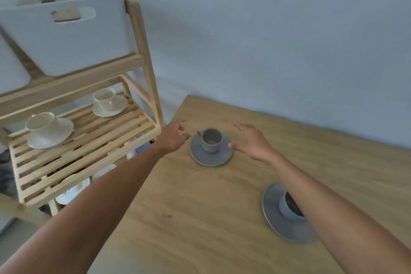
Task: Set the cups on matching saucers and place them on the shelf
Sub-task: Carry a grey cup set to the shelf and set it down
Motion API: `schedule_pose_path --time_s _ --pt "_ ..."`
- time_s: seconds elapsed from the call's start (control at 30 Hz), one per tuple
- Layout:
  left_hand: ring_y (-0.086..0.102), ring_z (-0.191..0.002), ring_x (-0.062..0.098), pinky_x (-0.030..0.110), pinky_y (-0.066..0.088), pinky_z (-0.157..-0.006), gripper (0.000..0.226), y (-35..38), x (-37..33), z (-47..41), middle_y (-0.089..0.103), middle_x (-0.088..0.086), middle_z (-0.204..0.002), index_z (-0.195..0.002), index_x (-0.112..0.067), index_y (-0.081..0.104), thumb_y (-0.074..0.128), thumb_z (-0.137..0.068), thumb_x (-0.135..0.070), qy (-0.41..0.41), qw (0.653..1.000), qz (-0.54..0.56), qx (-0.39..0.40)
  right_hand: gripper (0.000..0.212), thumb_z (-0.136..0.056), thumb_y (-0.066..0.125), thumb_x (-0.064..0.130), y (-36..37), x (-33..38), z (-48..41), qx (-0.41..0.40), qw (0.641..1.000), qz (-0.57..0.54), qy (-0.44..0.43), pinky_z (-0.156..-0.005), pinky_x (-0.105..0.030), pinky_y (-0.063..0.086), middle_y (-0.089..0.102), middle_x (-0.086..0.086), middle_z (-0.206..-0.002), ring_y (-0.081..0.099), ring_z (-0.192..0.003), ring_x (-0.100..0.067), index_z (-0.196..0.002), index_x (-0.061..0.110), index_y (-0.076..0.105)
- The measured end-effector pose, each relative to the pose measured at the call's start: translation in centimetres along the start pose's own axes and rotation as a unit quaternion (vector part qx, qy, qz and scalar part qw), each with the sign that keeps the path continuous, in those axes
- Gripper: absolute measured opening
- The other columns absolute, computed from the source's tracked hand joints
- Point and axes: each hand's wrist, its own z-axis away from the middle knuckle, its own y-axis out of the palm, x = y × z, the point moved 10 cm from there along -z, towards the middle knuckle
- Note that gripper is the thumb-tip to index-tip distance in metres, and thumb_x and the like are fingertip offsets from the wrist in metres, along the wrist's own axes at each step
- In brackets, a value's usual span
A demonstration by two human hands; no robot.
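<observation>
Both hands, fingers spread and holding nothing, flank the far grey cup (211,140) on its grey saucer (210,151) on the counter (200,218): left hand (175,135) just beside the rim toward the shelf (84,140), right hand (251,142) just beside the opposite rim.

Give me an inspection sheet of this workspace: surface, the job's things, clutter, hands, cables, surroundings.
Surface: wooden table, bare apart from the grey sets.
Job's things: far grey cup on far grey saucer; near grey cup on near grey saucer; two cream cup-and-saucer sets on the shelf.
Clutter: nothing seen.
Hands: left hand and right hand open, flanking the far saucer.
Cables: nothing seen.
Surroundings: white bin on top tier; plain wall.
</observation>
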Motion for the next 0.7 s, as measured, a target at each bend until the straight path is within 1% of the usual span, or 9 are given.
schedule_pose_path --time_s 0.07,0.13,0.23,0.3,0.37,0.4,0.5,0.63,0.7 --pt "0.057 -0.111 0.029 0.035 0.043 -0.093 0.057 1.5 0.7 -0.6 0.060 0.013 -0.119 -0.142 -0.012 0.043 0.062 -0.091 -0.027 -0.007 1.000 -0.007 0.012 0.080 -0.082 0.078 0.033 1.2 -1.8 -0.6 0.018 0.999 0.009 0.025 -0.110 -0.031 0.034 0.045 -0.014 -0.149 0.044 -0.136 -0.028 -0.149 0.016 0.039" --pt "0.060 -0.106 0.030 0.033 0.043 -0.090 0.055 2.8 1.6 -1.1 0.063 0.015 -0.112 -0.141 -0.010 0.045 0.063 -0.090 -0.024 -0.017 0.999 -0.009 0.026 0.081 -0.082 0.077 0.035 2.7 -3.2 -1.2 0.040 0.998 0.012 0.049 -0.104 -0.031 0.038 0.050 -0.014 -0.143 0.050 -0.130 -0.028 -0.150 0.015 0.038" --pt "0.063 -0.099 0.026 0.027 0.042 -0.084 0.051 4.6 2.8 -1.2 0.068 0.012 -0.100 -0.137 -0.010 0.049 0.064 -0.090 -0.019 -0.019 0.998 -0.014 0.055 0.075 -0.082 0.077 0.034 4.6 -4.2 -1.9 0.053 0.997 0.014 0.058 -0.092 -0.028 0.041 0.059 -0.010 -0.124 0.057 -0.118 -0.027 -0.145 0.011 0.044" --pt "0.062 -0.093 0.022 0.024 0.040 -0.077 0.048 5.2 2.9 -1.3 0.066 0.008 -0.093 -0.134 -0.011 0.052 0.066 -0.088 -0.021 -0.009 0.998 -0.012 0.067 0.053 -0.080 0.080 0.027 5.2 -4.3 -2.5 0.042 0.998 -0.010 0.051 -0.076 -0.020 0.042 0.061 0.005 -0.098 0.062 -0.099 -0.020 -0.128 0.014 0.059" --pt "0.058 -0.089 0.019 0.024 0.038 -0.075 0.046 5.5 2.6 -1.4 0.062 0.005 -0.091 -0.130 -0.013 0.055 0.069 -0.086 -0.022 0.008 0.997 -0.008 0.076 0.032 -0.079 0.081 0.022 5.5 -4.2 -2.9 0.030 0.998 -0.034 0.044 -0.064 -0.010 0.038 0.057 0.018 -0.081 0.059 -0.077 -0.006 -0.105 0.021 0.063" --pt "0.056 -0.089 0.017 0.024 0.038 -0.075 0.046 5.5 2.4 -1.5 0.060 0.003 -0.092 -0.129 -0.014 0.055 0.070 -0.086 -0.022 0.015 0.997 -0.008 0.079 0.032 -0.078 0.082 0.022 5.7 -4.2 -3.2 0.029 0.998 -0.045 0.044 -0.064 -0.011 0.040 0.060 0.017 -0.081 0.059 -0.076 -0.004 -0.104 0.022 0.063" --pt "0.052 -0.090 0.014 0.024 0.038 -0.077 0.047 5.6 2.3 -2.0 0.059 0.001 -0.096 -0.129 -0.016 0.056 0.071 -0.085 -0.022 0.025 0.996 -0.003 0.081 0.050 -0.078 0.082 0.026 6.2 -4.0 -4.0 0.035 0.996 -0.072 0.046 -0.075 -0.025 0.046 0.069 0.006 -0.097 0.064 -0.089 -0.013 -0.123 0.022 0.063" --pt "0.053 -0.085 0.014 0.027 0.041 -0.076 0.049 5.8 2.7 -2.5 0.055 -0.007 -0.083 -0.131 -0.018 0.057 0.072 -0.084 -0.021 0.015 0.996 0.013 0.084 0.064 -0.079 0.082 0.027 6.5 -4.5 -4.5 0.035 0.994 -0.078 0.063 -0.081 -0.026 0.045 0.064 0.008 -0.099 0.061 -0.093 -0.013 -0.137 0.021 0.056" --pt "0.055 -0.083 0.015 0.032 0.046 -0.078 0.051 5.8 2.6 -2.5 0.055 -0.008 -0.078 -0.133 -0.020 0.056 0.072 -0.084 -0.023 0.015 0.996 0.015 0.090 0.070 -0.079 0.081 0.025 6.6 -4.9 -4.7 0.031 0.992 -0.095 0.077 -0.078 -0.025 0.049 0.067 0.006 -0.101 0.065 -0.090 -0.013 -0.142 0.020 0.051"
